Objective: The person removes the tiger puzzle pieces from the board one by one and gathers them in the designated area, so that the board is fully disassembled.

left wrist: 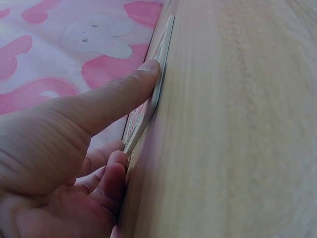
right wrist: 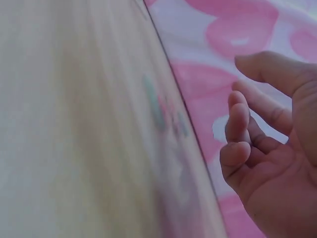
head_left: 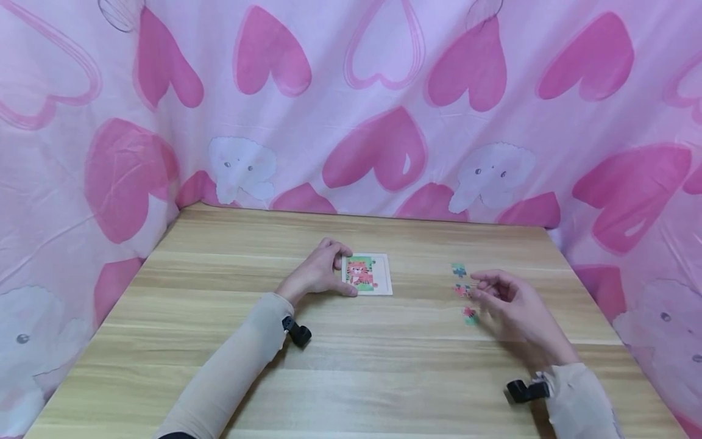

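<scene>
A small jigsaw puzzle board [head_left: 383, 274] with a white frame lies on the table, its left part filled with an orange tiger on green. My left hand [head_left: 318, 271] holds the board at its left side, thumb on the near edge and fingers by the far corner. The left wrist view shows the thumb [left wrist: 126, 89] against the board's edge [left wrist: 163, 74]. To the right, three loose puzzle pieces lie in a rough column: a blue-green piece [head_left: 459, 270], a red-pink piece [head_left: 462, 291] and a red-and-green piece [head_left: 470, 315]. Beside them my right hand [head_left: 512, 299] hovers, fingers loosely bent, nothing between thumb and fingertips.
The wooden table [head_left: 351, 378] reaches back to a pink curtain [head_left: 351, 122] with hearts and elephants, which also hangs along both sides. A small black wrist camera [head_left: 298, 332] is strapped to the left sleeve, another black camera [head_left: 528, 391] to the right.
</scene>
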`<state>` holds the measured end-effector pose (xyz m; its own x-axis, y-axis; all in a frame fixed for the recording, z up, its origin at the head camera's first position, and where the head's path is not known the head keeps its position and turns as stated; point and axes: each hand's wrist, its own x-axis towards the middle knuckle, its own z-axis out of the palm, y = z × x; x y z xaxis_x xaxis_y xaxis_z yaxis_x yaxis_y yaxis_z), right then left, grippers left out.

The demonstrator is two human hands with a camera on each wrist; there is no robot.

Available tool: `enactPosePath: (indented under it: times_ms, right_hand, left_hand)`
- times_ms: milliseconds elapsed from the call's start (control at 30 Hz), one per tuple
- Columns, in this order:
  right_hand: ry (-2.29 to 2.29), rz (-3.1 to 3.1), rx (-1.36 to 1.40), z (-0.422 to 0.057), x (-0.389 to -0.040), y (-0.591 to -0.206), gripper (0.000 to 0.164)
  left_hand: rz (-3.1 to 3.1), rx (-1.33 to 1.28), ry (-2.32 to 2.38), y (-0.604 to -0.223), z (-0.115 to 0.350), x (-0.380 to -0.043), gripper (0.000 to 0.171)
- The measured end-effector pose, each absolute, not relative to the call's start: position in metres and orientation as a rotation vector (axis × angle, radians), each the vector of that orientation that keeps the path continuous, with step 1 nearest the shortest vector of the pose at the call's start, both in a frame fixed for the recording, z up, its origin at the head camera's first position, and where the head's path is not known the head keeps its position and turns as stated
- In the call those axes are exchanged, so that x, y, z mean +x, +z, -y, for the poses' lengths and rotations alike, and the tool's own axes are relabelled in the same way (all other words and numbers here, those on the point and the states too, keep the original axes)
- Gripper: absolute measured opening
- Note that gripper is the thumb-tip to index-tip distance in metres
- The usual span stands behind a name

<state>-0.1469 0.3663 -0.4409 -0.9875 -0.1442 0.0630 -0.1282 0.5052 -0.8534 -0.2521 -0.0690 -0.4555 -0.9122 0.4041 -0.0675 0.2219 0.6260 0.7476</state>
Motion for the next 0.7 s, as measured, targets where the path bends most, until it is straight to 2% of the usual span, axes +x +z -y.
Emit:
enactPosePath:
  times_ms: [433, 700]
  right_hand:
    - [-1.685, -2.831, -0.33, -0.31, -0.184, -0.397, 0.04]
    - [-1.752, -2.764, -0.446, -0.275, -0.201, -0.387, 0.039]
  left_hand:
    - [-2.628, 0.545, 1.16, -0.455, 0.071, -0.252, 0.093]
    - [-2.62, 0.542, 1.166, -0.456, 0.071, -0.252, 0.093]
